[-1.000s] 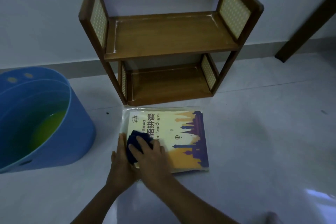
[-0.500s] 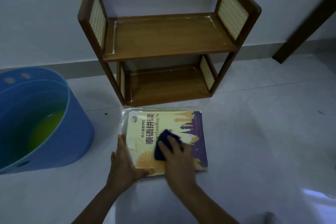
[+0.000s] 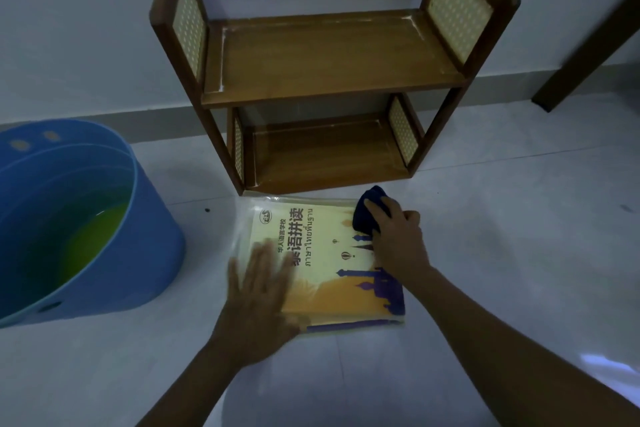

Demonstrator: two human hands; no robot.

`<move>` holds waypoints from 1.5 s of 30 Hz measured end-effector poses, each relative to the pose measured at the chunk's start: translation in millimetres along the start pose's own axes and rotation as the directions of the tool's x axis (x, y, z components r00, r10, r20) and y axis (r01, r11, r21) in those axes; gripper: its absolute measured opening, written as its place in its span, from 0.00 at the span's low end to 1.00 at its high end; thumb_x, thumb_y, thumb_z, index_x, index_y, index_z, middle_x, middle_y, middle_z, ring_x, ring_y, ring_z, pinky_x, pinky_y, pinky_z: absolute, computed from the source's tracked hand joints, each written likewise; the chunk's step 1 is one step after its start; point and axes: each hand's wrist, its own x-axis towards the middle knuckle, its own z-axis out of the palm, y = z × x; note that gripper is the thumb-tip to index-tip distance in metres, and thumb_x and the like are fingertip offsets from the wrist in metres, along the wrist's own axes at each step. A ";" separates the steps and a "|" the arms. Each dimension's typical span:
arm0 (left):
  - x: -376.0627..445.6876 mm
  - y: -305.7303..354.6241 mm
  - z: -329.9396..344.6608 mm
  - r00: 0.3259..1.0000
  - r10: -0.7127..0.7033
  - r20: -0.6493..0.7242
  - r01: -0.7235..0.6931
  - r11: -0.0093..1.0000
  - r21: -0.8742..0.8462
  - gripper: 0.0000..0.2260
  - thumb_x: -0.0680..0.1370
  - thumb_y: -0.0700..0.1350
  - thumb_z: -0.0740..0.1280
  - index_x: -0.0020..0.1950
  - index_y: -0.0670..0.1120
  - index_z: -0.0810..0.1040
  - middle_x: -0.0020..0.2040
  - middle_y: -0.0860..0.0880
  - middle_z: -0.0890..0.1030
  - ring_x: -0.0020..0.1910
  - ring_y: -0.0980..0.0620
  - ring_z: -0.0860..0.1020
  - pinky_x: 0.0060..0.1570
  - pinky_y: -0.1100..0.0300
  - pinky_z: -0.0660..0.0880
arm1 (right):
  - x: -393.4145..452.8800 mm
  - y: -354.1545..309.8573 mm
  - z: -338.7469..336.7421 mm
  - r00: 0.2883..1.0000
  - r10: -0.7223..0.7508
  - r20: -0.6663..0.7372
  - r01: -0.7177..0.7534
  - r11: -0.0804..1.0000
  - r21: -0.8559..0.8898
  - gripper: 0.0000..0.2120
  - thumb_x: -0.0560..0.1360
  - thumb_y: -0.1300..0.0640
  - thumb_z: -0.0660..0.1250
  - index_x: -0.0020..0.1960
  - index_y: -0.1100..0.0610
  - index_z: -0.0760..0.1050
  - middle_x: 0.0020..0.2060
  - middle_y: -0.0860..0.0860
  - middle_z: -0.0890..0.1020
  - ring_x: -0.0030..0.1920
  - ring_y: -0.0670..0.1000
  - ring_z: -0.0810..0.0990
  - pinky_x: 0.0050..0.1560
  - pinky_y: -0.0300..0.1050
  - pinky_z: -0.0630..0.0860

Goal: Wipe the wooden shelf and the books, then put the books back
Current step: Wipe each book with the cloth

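Two hands work the books (image 3: pixel 332 263), which lie stacked on the floor (image 3: pixel 485 253) just in front of the bare shelf (image 3: pixel 329 62). To wipe well, I'd keep the stack pinned and carry the strokes over every edge. Flat and spread, the left hand (image 3: pixel 259 291) presses the cover's near left corner. Curled fingers of the right hand (image 3: pixel 394 236) grip the cloth (image 3: pixel 363 215) at the far right corner.

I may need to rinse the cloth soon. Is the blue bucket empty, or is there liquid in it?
Not empty. The blue bucket stands upright on the floor, with a shallow pool of yellow-green liquid at its bottom, far below the rim.
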 end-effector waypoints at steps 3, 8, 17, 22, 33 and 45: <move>19.8 11.6 1.2 0.978 0.198 0.066 -0.205 0.968 0.145 0.48 0.66 0.72 0.64 0.78 0.49 0.55 0.76 0.36 0.58 0.76 0.36 0.54 0.64 0.31 0.65 | 2.8 5.2 -0.3 0.999 -0.045 0.014 0.043 0.993 0.112 0.26 0.73 0.64 0.65 0.70 0.53 0.68 0.68 0.58 0.70 0.56 0.62 0.74 0.57 0.51 0.67; 32.5 3.1 -9.3 0.947 0.282 0.155 -0.316 0.903 0.292 0.39 0.71 0.70 0.61 0.74 0.47 0.64 0.69 0.30 0.68 0.68 0.30 0.68 0.56 0.34 0.74 | -2.7 12.0 -22.9 0.975 0.204 0.093 -0.220 0.790 0.573 0.22 0.77 0.62 0.63 0.71 0.53 0.68 0.65 0.54 0.74 0.63 0.54 0.73 0.64 0.48 0.68; 43.3 17.6 -66.9 0.845 0.534 -0.021 -0.499 0.801 0.330 0.16 0.72 0.43 0.67 0.59 0.42 0.71 0.49 0.40 0.84 0.42 0.43 0.84 0.36 0.53 0.82 | -24.4 53.4 -52.1 0.770 0.595 0.232 -0.440 0.232 0.868 0.20 0.78 0.62 0.62 0.69 0.53 0.69 0.61 0.56 0.76 0.59 0.59 0.75 0.61 0.58 0.74; 61.3 46.9 -167.3 0.956 0.132 -0.261 -0.172 0.976 -0.133 0.05 0.80 0.50 0.60 0.53 0.51 0.73 0.35 0.56 0.75 0.28 0.60 0.72 0.26 0.64 0.65 | -20.5 57.4 -77.7 0.743 0.645 0.179 -0.403 0.217 0.889 0.18 0.78 0.60 0.62 0.68 0.51 0.70 0.57 0.53 0.77 0.56 0.56 0.76 0.58 0.55 0.75; 51.7 15.9 -65.0 0.864 -0.448 0.228 0.450 0.486 -0.749 0.11 0.83 0.48 0.54 0.52 0.44 0.74 0.49 0.43 0.77 0.50 0.44 0.75 0.45 0.55 0.68 | -16.1 9.9 -91.6 0.864 0.498 -0.077 -0.254 0.562 0.787 0.09 0.79 0.60 0.59 0.55 0.50 0.73 0.39 0.47 0.77 0.39 0.47 0.76 0.45 0.44 0.74; 29.3 -45.7 -3.2 0.982 -0.129 0.141 0.161 0.957 -0.241 0.27 0.80 0.60 0.39 0.75 0.54 0.32 0.77 0.56 0.36 0.76 0.57 0.36 0.75 0.51 0.40 | -74.8 -67.0 17.5 0.964 -0.166 -0.209 0.192 0.975 0.109 0.24 0.66 0.65 0.70 0.61 0.52 0.77 0.63 0.57 0.77 0.53 0.63 0.76 0.53 0.57 0.78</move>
